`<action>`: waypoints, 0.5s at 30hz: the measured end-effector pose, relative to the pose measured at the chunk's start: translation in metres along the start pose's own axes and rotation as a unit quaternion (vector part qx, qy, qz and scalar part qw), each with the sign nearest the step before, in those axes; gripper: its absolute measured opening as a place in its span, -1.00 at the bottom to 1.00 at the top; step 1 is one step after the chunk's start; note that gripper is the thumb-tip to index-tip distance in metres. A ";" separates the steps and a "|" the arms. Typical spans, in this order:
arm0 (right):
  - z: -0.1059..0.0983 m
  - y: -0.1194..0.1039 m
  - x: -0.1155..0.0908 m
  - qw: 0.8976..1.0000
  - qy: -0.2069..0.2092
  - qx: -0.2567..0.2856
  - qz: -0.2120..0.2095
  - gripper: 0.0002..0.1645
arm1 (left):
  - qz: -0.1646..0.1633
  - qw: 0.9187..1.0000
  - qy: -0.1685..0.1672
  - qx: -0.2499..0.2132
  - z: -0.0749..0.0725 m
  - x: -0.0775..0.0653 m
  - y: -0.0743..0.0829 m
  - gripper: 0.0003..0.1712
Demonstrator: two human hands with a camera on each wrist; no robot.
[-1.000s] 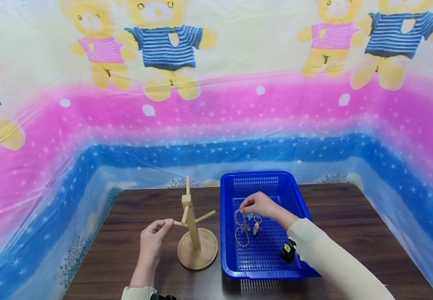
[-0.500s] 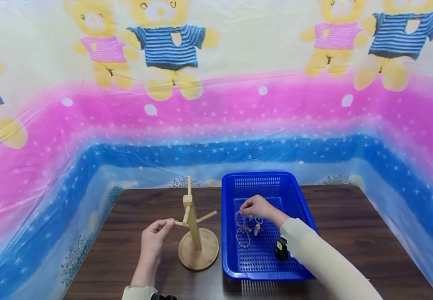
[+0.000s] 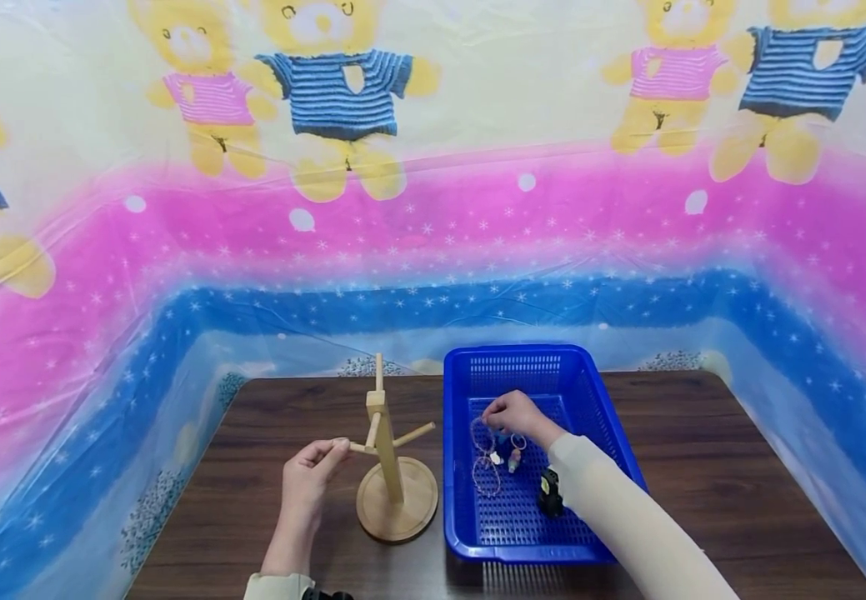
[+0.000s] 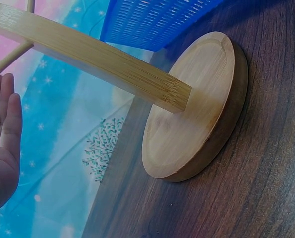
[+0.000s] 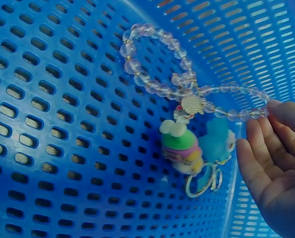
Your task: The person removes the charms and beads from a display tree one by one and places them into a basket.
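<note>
In the head view my left hand (image 3: 308, 473) pinches the tip of a peg (image 3: 360, 447) on a wooden peg stand (image 3: 385, 463). Part of that hand shows beside the peg in the left wrist view. Over the blue basket (image 3: 457, 533), thumb and fingers of my right hand (image 3: 518, 416) pinch a clear pinkish bead bracelet (image 5: 244, 115). A second bead bracelet (image 5: 129, 49) lies against it, with a pale shell-shaped charm (image 5: 193, 104) where the loops meet. Just below are a small figure with a green cap (image 5: 181, 144) and a blue toy (image 5: 216, 139) by metal key rings (image 5: 199, 191).
Stand and basket are side by side on a dark wood table (image 3: 710, 467). The stand's round base (image 4: 197, 119) rests on the tabletop left of the basket. Behind the table hangs a curtain (image 3: 433, 208) printed with bears.
My right forearm has swung left and the hand sits slightly lower, still holding the bracelet. The left hand keeps its pinch on the peg.
</note>
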State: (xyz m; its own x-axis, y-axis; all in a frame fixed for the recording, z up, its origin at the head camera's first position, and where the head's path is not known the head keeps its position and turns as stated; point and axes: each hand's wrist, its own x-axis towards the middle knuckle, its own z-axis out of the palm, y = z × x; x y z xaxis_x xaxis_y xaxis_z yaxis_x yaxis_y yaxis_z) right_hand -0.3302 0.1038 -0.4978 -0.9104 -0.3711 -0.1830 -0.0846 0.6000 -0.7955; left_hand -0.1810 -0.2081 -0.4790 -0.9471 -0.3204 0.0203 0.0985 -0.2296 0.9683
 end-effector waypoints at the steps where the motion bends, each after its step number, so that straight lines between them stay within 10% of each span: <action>1: 0.001 0.001 0.001 1.000 0.008 -0.002 0.000 -0.73 | 0.000 1.000 0.000 0.000 0.000 0.000 0.000 -0.61; 15: 0.017 0.013 0.011 0.992 0.099 -0.072 0.004 -0.82 | -0.008 1.000 0.005 0.006 0.000 0.000 -0.001 -0.59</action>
State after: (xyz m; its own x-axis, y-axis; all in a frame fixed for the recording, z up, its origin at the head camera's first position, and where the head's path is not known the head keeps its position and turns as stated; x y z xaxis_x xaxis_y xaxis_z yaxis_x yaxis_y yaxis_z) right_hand -0.3345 0.0959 -0.5198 -0.9717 -0.2282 -0.0606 -0.1212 0.7023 -0.7014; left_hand -0.1811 -0.2082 -0.4795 -0.9454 -0.3258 0.0031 0.0801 -0.2232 0.9715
